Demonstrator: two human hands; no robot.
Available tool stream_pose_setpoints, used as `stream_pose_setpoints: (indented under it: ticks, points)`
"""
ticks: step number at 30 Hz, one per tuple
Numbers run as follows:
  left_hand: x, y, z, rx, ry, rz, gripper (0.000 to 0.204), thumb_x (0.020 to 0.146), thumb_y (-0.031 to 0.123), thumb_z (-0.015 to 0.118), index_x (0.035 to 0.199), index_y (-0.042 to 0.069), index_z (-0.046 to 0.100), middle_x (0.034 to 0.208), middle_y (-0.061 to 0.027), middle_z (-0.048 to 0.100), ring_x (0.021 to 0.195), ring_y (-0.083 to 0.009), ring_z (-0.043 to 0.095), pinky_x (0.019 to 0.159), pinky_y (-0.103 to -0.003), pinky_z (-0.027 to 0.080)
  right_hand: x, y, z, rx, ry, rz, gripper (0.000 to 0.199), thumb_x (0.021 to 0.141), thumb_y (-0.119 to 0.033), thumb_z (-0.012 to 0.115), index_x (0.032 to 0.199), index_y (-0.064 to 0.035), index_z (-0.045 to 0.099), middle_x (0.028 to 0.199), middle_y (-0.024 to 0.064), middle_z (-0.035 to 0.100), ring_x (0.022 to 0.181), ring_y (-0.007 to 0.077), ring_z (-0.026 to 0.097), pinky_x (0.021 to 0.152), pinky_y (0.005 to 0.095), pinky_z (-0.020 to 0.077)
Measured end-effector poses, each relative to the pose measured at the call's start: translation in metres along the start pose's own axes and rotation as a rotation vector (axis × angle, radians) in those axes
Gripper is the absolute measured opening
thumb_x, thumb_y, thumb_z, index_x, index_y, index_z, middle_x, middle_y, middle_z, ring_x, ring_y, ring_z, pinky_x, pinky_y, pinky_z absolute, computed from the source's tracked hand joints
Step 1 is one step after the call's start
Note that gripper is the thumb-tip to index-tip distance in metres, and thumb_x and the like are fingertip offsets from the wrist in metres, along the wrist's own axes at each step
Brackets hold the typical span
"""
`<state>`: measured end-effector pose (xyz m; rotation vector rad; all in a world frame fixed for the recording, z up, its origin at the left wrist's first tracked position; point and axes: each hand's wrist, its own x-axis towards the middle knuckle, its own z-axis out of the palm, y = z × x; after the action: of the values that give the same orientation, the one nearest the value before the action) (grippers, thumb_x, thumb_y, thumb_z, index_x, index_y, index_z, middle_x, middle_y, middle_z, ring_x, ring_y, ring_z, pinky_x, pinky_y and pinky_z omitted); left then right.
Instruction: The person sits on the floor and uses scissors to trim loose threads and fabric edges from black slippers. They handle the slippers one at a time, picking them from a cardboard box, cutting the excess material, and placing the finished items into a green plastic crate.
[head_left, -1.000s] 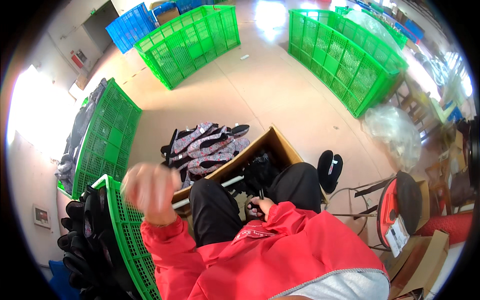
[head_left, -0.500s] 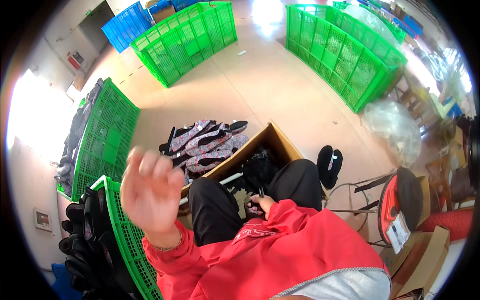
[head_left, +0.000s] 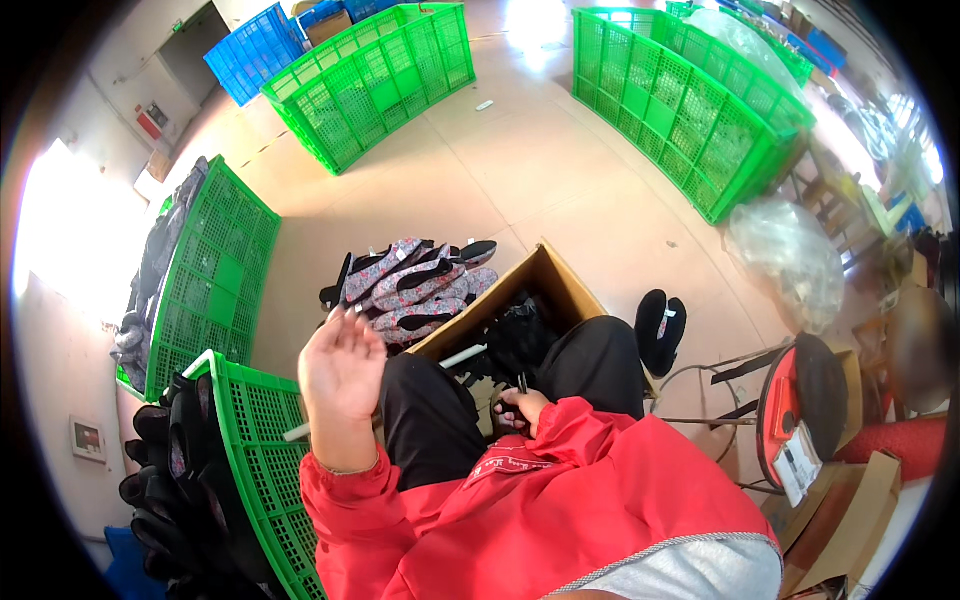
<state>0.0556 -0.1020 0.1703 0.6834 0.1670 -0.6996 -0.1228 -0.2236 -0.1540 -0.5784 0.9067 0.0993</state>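
Note:
My left hand (head_left: pixel 345 372) is raised beside my left knee, palm showing and fingers apart, with nothing in it. Low between my thighs, my right hand (head_left: pixel 522 408) is closed around a small dark pointed tool (head_left: pixel 522 382); its tip sticks up past the fingers, and its kind is too small to tell. Just beyond my knees stands an open cardboard box (head_left: pixel 560 285) with a black bundle (head_left: pixel 518 335) inside. Left of the box lies a pile of floral slippers (head_left: pixel 410 285) with black linings. A pair of black slippers (head_left: pixel 660 330) rests on the floor to its right.
A green crate (head_left: pixel 265 470) of black slippers (head_left: pixel 180 480) stands close on my left, another green crate (head_left: pixel 215 270) behind it. Farther off are two large green crates (head_left: pixel 375 90) (head_left: pixel 680 120). To my right are a round stool (head_left: pixel 800 400) and a clear plastic bag (head_left: pixel 785 260).
My left hand has moved right and a little down, toward my left knee, and its fingers have straightened. My right hand has stayed in place.

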Motion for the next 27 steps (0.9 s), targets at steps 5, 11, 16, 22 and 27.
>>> stream_pose_setpoints:
  ticks: [5,11,16,22,27]
  points:
    - [-0.032,0.001,0.012,0.011,-0.591,-0.077,0.013,0.094,0.007,0.050,0.106,0.007,0.055,0.092,-0.0050,0.059,0.089,-0.0182,0.053,0.080,-0.034,0.046,0.002,0.000,0.001,0.037,-0.005,0.018,0.011,0.095,-0.016,0.051,0.104,-0.0111,0.055,0.086,0.0050,0.067,0.055,0.0089,0.052,0.039,0.0222,0.0335]
    - [-0.019,0.000,-0.005,-0.008,-0.273,-0.091,0.015,0.091,0.005,0.054,0.106,0.007,0.057,0.090,-0.0040,0.059,0.080,-0.0159,0.054,0.074,-0.030,0.047,-0.002,-0.001,0.004,0.020,-0.008,0.030,0.011,0.095,-0.015,0.049,0.104,-0.0110,0.055,0.086,0.0049,0.067,0.057,0.0093,0.053,0.039,0.0222,0.0336]
    - [0.001,0.002,-0.032,0.011,-0.252,-0.078,0.021,0.093,0.008,0.054,0.112,0.007,0.061,0.103,-0.0071,0.063,0.092,-0.0187,0.059,0.083,-0.035,0.048,-0.001,0.001,0.005,0.037,-0.021,0.024,0.011,0.095,-0.015,0.050,0.104,-0.0108,0.054,0.087,0.0057,0.066,0.058,0.0099,0.052,0.039,0.0221,0.0336]
    - [-0.079,-0.001,0.036,0.033,-0.751,0.249,0.047,0.097,0.015,0.045,0.143,0.008,0.035,0.130,-0.0092,0.054,0.108,-0.0228,0.055,0.085,-0.038,0.050,-0.005,-0.003,-0.001,0.034,0.020,0.010,0.009,0.095,-0.015,0.051,0.103,-0.0110,0.053,0.086,0.0062,0.065,0.057,0.0102,0.051,0.039,0.0227,0.0344]
    - [-0.025,0.014,-0.001,-0.015,-0.434,0.130,0.043,0.098,0.013,0.047,0.139,0.005,0.039,0.129,-0.0069,0.052,0.110,-0.0204,0.051,0.070,-0.031,0.053,-0.002,0.000,0.005,0.046,-0.017,0.031,0.010,0.096,-0.016,0.051,0.103,-0.0106,0.053,0.086,0.0060,0.065,0.058,0.0099,0.051,0.039,0.0223,0.0343]
